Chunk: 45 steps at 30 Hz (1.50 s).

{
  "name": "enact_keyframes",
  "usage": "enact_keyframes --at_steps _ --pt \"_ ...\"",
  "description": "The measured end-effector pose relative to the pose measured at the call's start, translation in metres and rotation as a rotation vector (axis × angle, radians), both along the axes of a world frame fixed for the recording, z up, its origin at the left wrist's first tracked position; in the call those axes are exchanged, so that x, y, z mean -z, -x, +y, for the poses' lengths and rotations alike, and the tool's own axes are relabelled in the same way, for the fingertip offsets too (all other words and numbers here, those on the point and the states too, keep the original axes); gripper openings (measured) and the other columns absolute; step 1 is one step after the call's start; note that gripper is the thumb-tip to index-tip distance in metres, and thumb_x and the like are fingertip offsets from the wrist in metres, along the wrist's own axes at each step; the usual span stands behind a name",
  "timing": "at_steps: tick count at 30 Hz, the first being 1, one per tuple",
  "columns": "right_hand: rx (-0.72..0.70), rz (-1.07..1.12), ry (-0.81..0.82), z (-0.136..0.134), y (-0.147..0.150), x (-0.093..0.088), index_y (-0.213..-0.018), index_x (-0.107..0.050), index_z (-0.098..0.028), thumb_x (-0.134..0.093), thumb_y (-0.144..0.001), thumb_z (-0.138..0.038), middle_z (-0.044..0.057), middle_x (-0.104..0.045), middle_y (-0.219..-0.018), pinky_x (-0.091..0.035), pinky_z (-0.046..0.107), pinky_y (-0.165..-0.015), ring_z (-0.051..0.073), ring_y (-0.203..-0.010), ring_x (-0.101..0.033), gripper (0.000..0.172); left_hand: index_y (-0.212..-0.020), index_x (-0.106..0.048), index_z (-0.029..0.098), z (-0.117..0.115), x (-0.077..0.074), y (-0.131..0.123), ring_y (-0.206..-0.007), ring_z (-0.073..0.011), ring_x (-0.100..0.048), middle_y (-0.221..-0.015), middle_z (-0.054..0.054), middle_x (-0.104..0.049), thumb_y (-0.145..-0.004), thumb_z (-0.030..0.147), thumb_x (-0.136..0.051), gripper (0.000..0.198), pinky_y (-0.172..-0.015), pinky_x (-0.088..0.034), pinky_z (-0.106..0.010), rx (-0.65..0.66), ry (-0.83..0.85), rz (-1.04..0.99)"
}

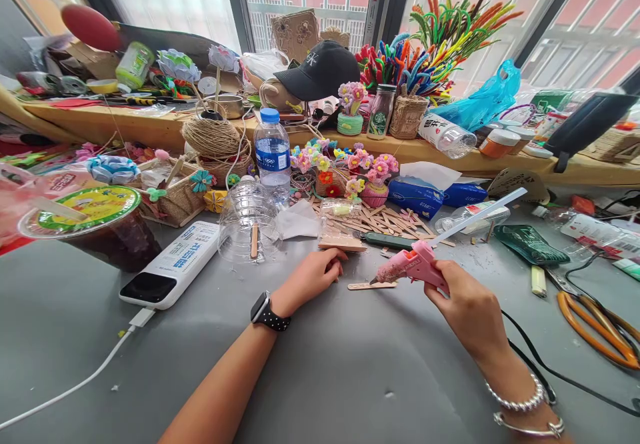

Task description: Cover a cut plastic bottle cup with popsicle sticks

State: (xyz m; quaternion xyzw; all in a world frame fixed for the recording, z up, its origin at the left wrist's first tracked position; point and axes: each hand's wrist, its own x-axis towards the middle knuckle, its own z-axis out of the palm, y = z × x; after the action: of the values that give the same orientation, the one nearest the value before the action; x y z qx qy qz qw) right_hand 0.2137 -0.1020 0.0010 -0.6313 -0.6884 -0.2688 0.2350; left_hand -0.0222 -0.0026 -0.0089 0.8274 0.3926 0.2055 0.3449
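My right hand is wrapped round the handle of a pink glue gun with a long clear glue stick in its back. The gun's nozzle is at a wooden craft stick lying flat on the grey table; whether they touch is hard to tell. My left hand rests on the table left of that stick, its fingers curled near a small stack of craft sticks. Whatever its fingertips may hold is hidden or too small to name. Many loose sticks lie behind.
A cup with a dark drink, a white power bank and a clear plastic dome stand at left. Orange-handled scissors and a black cable lie at right. Behind are a water bottle and a wooden ledge.
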Motion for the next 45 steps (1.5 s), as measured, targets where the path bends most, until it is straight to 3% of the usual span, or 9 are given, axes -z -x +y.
enact_keyframes --at_steps 14,23,29,45 --pt "-0.002 -0.007 0.003 -0.0004 0.0002 -0.0016 -0.082 -0.051 -0.017 -0.042 -0.075 -0.017 0.001 -0.060 -0.067 -0.034 0.021 -0.046 0.013 -0.053 -0.055 0.012 -0.094 -0.055 0.015 -0.0004 -0.0008 0.0001 -0.061 -0.0119 -0.058 -0.073 -0.003 -0.062 -0.079 0.020 -0.035 0.026 -0.060 -0.045 -0.023 -0.002 0.010 -0.008" --pt "-0.028 -0.003 -0.005 0.0011 0.0036 0.0025 -0.088 -0.051 -0.016 -0.046 -0.077 -0.024 0.002 -0.062 -0.072 -0.037 0.022 -0.048 0.014 -0.058 -0.058 0.015 -0.094 -0.055 0.016 -0.0001 0.0003 0.0001 -0.061 -0.0116 -0.057 -0.072 -0.002 -0.061 -0.079 0.020 -0.035 0.025 -0.059 -0.045 -0.022 -0.001 0.012 -0.020" --pt "-0.021 -0.003 -0.056 0.0017 0.0071 0.0007 -0.086 -0.050 -0.015 -0.050 -0.076 -0.032 0.001 -0.059 -0.064 -0.037 0.022 -0.048 0.013 -0.055 -0.056 0.020 -0.094 -0.054 0.016 -0.0003 0.0004 0.0002 -0.061 -0.0118 -0.058 -0.072 -0.002 -0.061 -0.079 0.020 -0.035 0.024 -0.060 -0.045 -0.022 0.001 0.013 -0.010" --pt "-0.052 -0.038 -0.041 0.0030 0.0060 0.0033 -0.089 -0.047 -0.015 -0.041 -0.077 -0.021 0.004 -0.060 -0.070 -0.039 0.023 -0.047 0.015 -0.058 -0.057 0.014 -0.094 -0.053 0.015 0.0004 0.0013 0.0000 -0.061 -0.0118 -0.058 -0.072 -0.003 -0.062 -0.079 0.020 -0.034 0.024 -0.060 -0.045 -0.023 0.006 0.013 -0.007"
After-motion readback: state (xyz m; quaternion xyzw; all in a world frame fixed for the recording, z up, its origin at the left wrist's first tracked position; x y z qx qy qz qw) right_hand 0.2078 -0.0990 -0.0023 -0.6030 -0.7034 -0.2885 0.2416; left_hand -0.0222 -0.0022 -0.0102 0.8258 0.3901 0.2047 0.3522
